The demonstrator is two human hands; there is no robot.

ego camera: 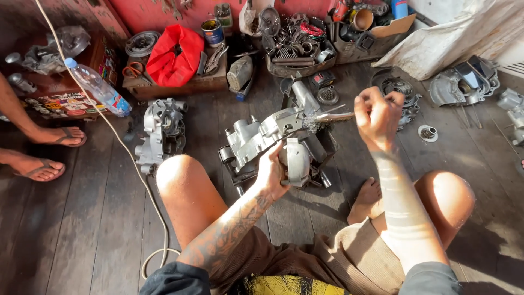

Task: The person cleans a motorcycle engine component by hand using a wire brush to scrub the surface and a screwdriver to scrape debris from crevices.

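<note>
I sit on a wooden floor with a grey metal engine casing (pixel 256 136) between my knees. My left hand (pixel 272 173) holds a thin dark tool (pixel 284 137) whose tip rests against the casing. My right hand (pixel 376 116) is raised above and to the right, shut on the handle of a wire brush (pixel 323 119) whose bristles point left over the casing. A rounded metal cover (pixel 297 159) lies at the casing's near side, just right of my left hand.
A second engine casing (pixel 161 134) lies on the floor to the left. A plastic bottle (pixel 97 87), a red cloth (pixel 174 54), a tin can (pixel 213 31) and boxes of metal parts (pixel 297 41) line the back. Another person's sandalled feet (pixel 52 153) stand at far left. A white cord (pixel 139 175) crosses the floor.
</note>
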